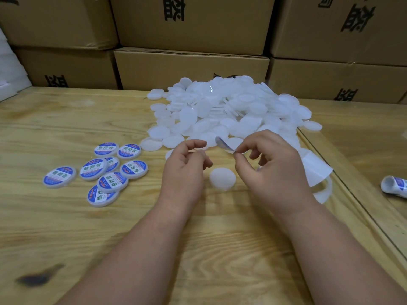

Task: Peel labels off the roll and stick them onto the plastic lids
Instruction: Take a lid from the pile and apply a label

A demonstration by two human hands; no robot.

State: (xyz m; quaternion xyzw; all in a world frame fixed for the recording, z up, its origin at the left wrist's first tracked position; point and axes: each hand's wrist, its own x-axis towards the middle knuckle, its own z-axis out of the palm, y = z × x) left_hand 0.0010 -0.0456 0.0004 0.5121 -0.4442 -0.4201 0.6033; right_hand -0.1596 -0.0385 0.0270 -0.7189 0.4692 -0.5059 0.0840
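Right hand [273,164]: a round label [224,145] is pinched by its lower edge between thumb and forefinger, with the remaining fingers curled loosely beneath; the label is held edge-on above the table, clear of any lid, and its blue-printed face is partly seen. Left hand [187,166]: the fingers are curled and the thumb and forefinger are brought close together just left of the label; whether anything is held between them cannot be told, since that area is blurred. One bare white lid [222,178] is laid flat on the wooden table [66,227] between the two hands, below the label. A large pile of unlabelled white lids [229,111] is heaped on the table beyond the hands. A group of labelled lids [103,172], blue and white with printed characters, is spread to the left, several overlapping. A strip of white backing paper [317,170] is seen behind the right wrist, trailing toward the table edge. The label roll [394,189] is laid on a lower surface at the far right, well apart from both hands. Stacked cardboard boxes [191,69] are ranged behind the table.
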